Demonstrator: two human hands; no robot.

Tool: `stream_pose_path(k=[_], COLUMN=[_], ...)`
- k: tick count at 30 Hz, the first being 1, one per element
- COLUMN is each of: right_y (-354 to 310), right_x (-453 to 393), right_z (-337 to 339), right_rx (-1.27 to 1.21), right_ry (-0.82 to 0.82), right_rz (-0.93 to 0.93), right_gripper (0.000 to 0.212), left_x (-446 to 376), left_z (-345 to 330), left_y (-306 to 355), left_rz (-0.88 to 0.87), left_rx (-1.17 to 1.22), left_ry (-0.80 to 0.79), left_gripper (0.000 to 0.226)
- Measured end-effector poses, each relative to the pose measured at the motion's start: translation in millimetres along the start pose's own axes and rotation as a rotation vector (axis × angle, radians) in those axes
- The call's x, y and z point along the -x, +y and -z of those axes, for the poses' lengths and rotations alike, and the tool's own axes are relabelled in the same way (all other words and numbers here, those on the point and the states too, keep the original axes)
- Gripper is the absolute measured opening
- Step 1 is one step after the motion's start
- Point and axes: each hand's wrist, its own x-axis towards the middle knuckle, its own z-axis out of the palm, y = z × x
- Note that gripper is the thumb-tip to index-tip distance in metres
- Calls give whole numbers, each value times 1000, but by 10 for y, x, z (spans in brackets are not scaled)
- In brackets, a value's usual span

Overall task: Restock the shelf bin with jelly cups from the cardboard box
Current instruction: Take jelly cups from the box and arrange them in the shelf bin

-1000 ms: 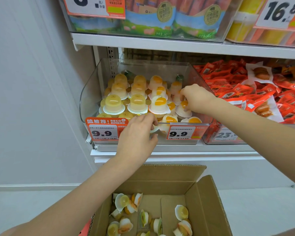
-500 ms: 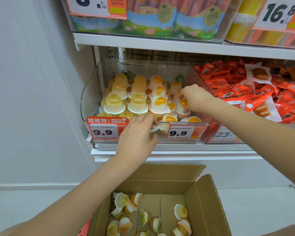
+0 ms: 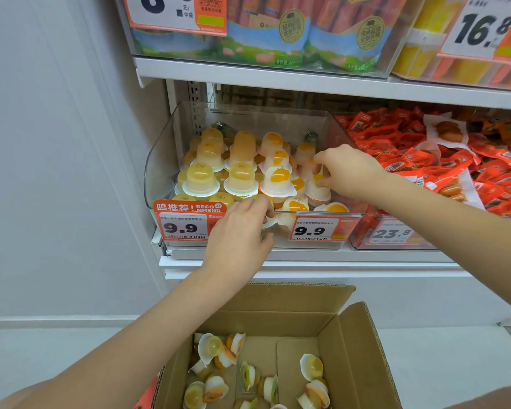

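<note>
Cups (image 3: 200, 180) in bin: pale yellow at left edge, white with orange centres (image 3: 278, 180) rightward. Price tags (image 3: 184, 227) orange-red, black digits. Box (image 3: 355, 354) plain brown.

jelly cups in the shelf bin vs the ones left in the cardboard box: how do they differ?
Pose: the bin cups stand dome-up on their flat rims; the box cups lie tipped on their sides. Order: the bin cups sit packed in stacked rows inside the shelf bin; the box cups lie scattered over the bare floor of the cardboard box. Shared: clear domes with yellow or orange fruit.
</note>
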Motion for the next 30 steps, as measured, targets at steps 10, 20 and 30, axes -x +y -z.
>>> stream_pose_path(k=[10, 20, 30], right_y=[-15, -7, 18], right_x=[107, 96, 93], right_z=[47, -41, -14], right_rx=[181, 96, 94], right_ry=[-378, -227, -276], right_rz=[41, 89, 105], right_gripper=[34, 34, 38], left_x=[-12, 0, -5], left_z=[-28, -20, -41], left_y=[20, 12, 3], left_rz=[1, -12, -19], left_rx=[-38, -41, -68], left_ry=[-4, -8, -5], left_gripper=[23, 23, 24])
